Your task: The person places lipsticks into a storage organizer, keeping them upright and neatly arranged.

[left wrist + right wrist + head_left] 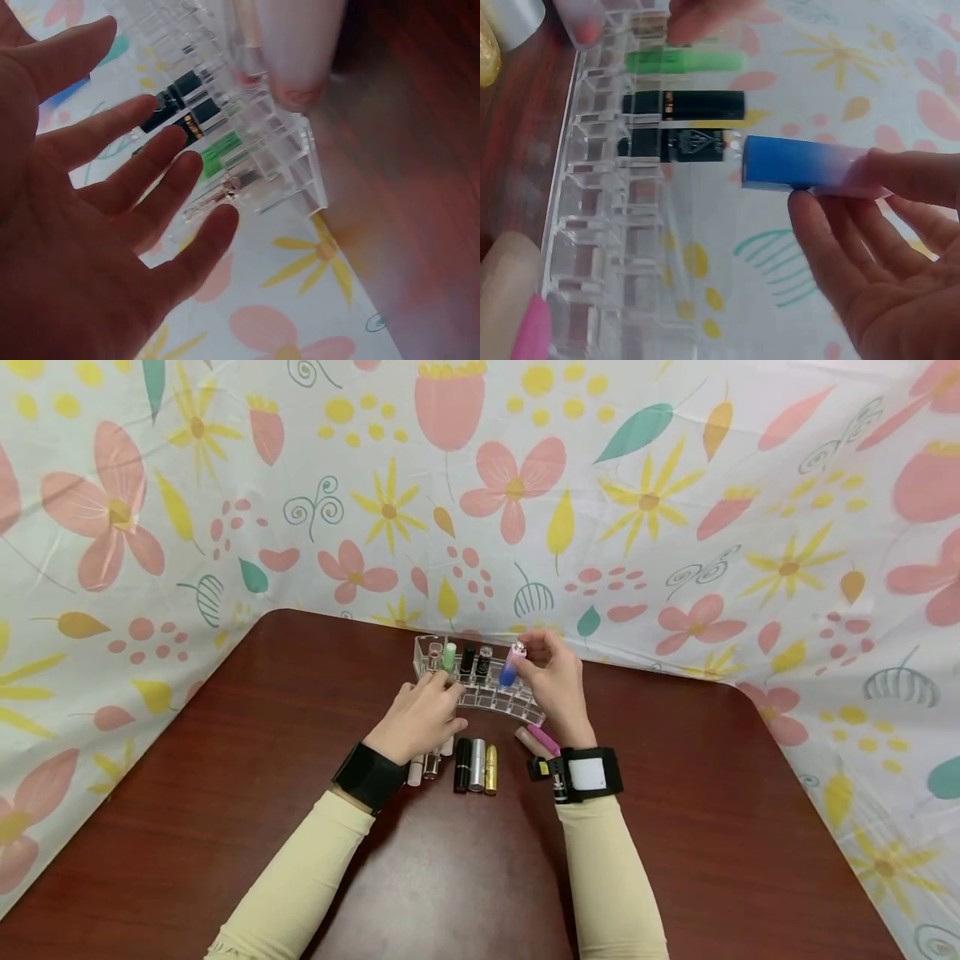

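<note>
My right hand point(557, 683) pinches a blue-to-pink lipstick tube point(802, 166) between thumb and fingers, over the right part of a clear stepped lipstick organizer point(491, 697). My left hand point(422, 717) is at the organizer's left front, fingers spread and holding nothing in the left wrist view. In the organizer's back row stand a clear-capped lipstick point(434, 653), a green tube point(686, 61), a black lipstick with a gold band point(705, 105) and a black tube with a clear top point(694, 145).
Before the organizer lie a black tube point(462, 765), a silver tube point(477, 765) and a gold tube point(491, 768). More light tubes point(416, 771) lie partly under my left hand. A pink tube point(544, 739) and a beige tube point(529, 742) lie by my right wrist. Floral cloth hangs behind the table.
</note>
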`<state>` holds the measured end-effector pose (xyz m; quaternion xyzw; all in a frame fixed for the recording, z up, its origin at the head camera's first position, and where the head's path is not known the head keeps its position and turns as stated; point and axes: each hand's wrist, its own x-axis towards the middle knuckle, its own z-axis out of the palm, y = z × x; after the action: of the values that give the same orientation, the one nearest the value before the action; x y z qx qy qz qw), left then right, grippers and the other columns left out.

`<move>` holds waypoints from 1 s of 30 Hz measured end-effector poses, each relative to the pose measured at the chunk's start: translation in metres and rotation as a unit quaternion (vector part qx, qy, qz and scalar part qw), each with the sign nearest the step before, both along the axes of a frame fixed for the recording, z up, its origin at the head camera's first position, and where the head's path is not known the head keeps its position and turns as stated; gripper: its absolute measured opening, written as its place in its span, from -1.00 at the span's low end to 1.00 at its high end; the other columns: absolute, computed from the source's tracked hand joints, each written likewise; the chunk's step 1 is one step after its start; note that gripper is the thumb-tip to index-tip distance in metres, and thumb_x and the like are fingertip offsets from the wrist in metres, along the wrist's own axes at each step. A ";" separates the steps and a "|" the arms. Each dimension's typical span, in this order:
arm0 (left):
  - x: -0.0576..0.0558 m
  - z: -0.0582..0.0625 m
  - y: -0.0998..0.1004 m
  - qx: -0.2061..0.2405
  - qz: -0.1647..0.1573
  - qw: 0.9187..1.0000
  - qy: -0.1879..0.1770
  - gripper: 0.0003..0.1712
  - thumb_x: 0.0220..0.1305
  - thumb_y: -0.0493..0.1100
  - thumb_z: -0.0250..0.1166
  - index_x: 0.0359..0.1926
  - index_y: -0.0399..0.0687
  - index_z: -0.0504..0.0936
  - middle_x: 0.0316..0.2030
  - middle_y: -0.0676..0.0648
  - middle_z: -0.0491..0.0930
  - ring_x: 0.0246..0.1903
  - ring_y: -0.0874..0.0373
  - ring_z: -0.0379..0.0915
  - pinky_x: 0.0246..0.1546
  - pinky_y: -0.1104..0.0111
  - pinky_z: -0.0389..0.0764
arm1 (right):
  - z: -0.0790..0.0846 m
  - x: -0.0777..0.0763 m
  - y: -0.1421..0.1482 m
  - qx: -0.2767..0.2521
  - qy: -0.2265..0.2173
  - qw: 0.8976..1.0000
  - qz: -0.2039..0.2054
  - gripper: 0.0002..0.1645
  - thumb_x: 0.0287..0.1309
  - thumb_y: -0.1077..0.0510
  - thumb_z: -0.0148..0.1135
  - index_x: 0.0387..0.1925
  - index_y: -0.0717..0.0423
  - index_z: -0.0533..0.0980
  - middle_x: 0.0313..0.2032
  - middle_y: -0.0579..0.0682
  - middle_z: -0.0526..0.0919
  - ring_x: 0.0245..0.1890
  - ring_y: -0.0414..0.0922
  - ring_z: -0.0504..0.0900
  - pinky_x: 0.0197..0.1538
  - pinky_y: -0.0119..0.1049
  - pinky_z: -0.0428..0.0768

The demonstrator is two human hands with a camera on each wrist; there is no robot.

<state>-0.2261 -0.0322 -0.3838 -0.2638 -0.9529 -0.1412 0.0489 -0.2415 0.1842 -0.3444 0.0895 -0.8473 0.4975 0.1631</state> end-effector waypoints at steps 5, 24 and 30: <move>-0.001 -0.006 0.000 -0.016 0.011 0.999 -0.047 -0.35 0.43 0.09 0.28 0.42 -0.07 0.43 0.35 -0.21 0.37 0.37 -0.14 0.30 0.21 -0.10 0.45 | -0.009 -0.020 -0.008 -0.002 0.010 1.000 -0.004 -0.67 0.28 0.29 0.33 0.07 0.18 0.58 -0.08 0.16 0.70 -0.06 0.04 0.67 0.05 -0.08 0.62; -0.004 -0.009 -0.001 -0.045 0.006 0.996 -0.078 -0.37 0.45 0.11 0.24 0.39 -0.11 0.44 0.40 -0.21 0.28 0.41 -0.14 0.23 0.23 -0.07 0.45 | -0.035 -0.056 -0.006 0.053 -0.012 0.998 -0.033 -0.69 0.25 0.30 0.36 0.03 0.17 0.58 -0.13 0.17 0.68 -0.09 0.08 0.65 0.04 -0.04 0.59; -0.007 -0.010 -0.003 -0.054 0.006 0.995 -0.080 -0.45 0.44 0.11 0.25 0.29 -0.09 0.52 0.38 -0.20 0.30 0.38 -0.14 0.27 0.20 -0.09 0.47 | -0.048 -0.063 -0.009 0.072 -0.031 0.996 -0.036 -0.66 0.26 0.25 0.37 0.06 0.16 0.58 -0.08 0.15 0.70 -0.04 0.07 0.67 0.08 -0.03 0.62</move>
<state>-0.2326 -0.0348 -0.3943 -0.2483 -0.9616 -0.1098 -0.0406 -0.3043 0.1756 -0.3928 0.0548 -0.8882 0.4318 0.1472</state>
